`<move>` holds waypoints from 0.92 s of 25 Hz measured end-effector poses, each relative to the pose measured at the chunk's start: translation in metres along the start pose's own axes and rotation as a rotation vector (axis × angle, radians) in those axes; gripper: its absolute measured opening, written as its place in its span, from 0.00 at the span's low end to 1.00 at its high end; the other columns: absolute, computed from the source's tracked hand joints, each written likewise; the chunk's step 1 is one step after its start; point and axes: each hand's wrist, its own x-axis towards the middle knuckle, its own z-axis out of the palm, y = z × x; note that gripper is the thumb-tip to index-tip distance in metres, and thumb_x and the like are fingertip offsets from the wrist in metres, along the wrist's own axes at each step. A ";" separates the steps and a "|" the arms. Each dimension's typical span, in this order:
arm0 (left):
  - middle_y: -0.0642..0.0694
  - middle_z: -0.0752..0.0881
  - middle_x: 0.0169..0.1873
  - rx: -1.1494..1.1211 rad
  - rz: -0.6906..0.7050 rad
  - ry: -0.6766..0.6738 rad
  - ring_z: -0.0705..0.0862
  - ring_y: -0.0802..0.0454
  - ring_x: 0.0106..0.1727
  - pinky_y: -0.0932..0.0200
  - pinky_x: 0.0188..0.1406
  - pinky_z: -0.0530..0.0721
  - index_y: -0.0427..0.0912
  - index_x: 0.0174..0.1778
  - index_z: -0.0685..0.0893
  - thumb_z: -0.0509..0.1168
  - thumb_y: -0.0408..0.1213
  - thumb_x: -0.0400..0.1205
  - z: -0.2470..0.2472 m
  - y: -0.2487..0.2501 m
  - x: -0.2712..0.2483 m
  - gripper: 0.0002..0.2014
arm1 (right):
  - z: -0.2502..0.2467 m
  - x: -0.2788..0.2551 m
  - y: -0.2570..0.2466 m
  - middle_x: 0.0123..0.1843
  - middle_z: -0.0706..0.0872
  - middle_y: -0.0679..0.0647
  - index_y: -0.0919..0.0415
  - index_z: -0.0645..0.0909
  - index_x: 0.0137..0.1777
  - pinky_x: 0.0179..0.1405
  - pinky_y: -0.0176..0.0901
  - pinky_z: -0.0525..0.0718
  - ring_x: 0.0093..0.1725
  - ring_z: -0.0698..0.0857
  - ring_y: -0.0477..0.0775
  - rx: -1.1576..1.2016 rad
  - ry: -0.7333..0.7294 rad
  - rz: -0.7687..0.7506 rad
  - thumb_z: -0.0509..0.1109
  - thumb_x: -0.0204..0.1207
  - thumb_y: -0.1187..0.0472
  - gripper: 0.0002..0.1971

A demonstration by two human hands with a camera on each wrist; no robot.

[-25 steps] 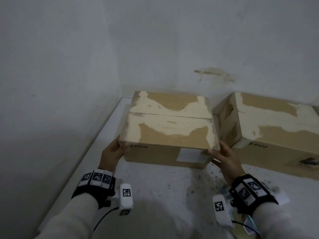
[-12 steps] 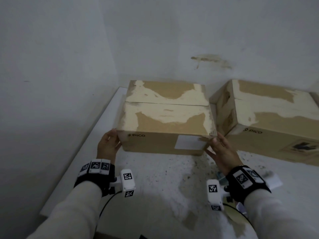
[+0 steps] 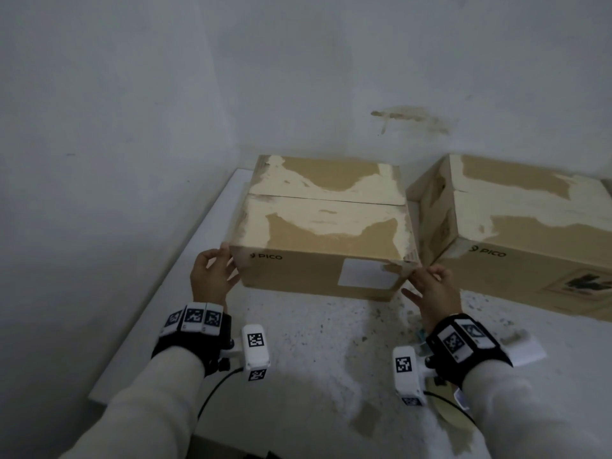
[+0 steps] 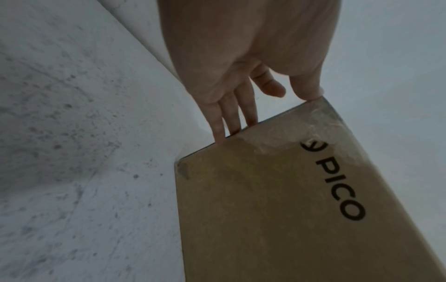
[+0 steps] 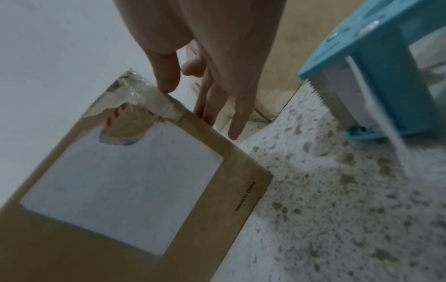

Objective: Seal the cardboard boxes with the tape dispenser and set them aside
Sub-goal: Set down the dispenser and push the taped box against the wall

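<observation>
Head view: left hand [image 3: 212, 276] & right hand [image 3: 430, 286], fingers straight, flank box [image 3: 324, 246] at desk's [image 3: 298, 342] far-left corner. Set-aside step; next, probably fetch dispenser [image 5: 386, 76].

Dim, greyish light – soft, blurred wrist views
</observation>
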 end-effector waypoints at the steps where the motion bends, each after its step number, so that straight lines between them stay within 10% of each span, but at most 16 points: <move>1: 0.43 0.84 0.48 0.005 0.000 0.010 0.84 0.51 0.44 0.56 0.40 0.83 0.45 0.35 0.73 0.62 0.41 0.84 0.001 0.000 -0.001 0.11 | 0.003 -0.001 0.000 0.50 0.79 0.63 0.53 0.66 0.38 0.54 0.60 0.81 0.51 0.81 0.60 -0.013 0.023 -0.022 0.64 0.78 0.68 0.13; 6: 0.41 0.87 0.51 0.036 0.028 0.103 0.86 0.45 0.49 0.56 0.40 0.81 0.47 0.34 0.79 0.66 0.39 0.81 0.006 0.001 -0.005 0.10 | 0.011 -0.003 0.002 0.50 0.85 0.64 0.50 0.75 0.37 0.48 0.55 0.84 0.50 0.84 0.63 -0.121 0.143 -0.129 0.67 0.78 0.64 0.10; 12: 0.50 0.86 0.26 0.205 0.154 0.243 0.89 0.45 0.42 0.52 0.47 0.87 0.44 0.24 0.84 0.71 0.50 0.75 0.013 0.003 -0.006 0.16 | 0.019 -0.014 -0.006 0.49 0.88 0.60 0.54 0.85 0.40 0.48 0.49 0.81 0.53 0.86 0.57 -0.124 0.233 -0.076 0.60 0.77 0.62 0.12; 16: 0.43 0.87 0.43 0.474 0.223 0.305 0.81 0.51 0.43 0.60 0.44 0.77 0.38 0.45 0.85 0.74 0.52 0.72 0.026 0.008 -0.012 0.20 | 0.026 -0.031 -0.014 0.30 0.79 0.53 0.52 0.79 0.27 0.44 0.46 0.74 0.38 0.78 0.56 -0.329 0.294 -0.168 0.65 0.75 0.41 0.21; 23: 0.37 0.82 0.67 0.613 0.322 0.186 0.79 0.42 0.68 0.53 0.68 0.73 0.35 0.70 0.78 0.58 0.47 0.85 0.034 0.000 -0.017 0.23 | 0.042 -0.036 -0.012 0.39 0.86 0.66 0.68 0.86 0.45 0.45 0.49 0.79 0.42 0.82 0.65 -0.459 0.337 -0.295 0.63 0.80 0.48 0.21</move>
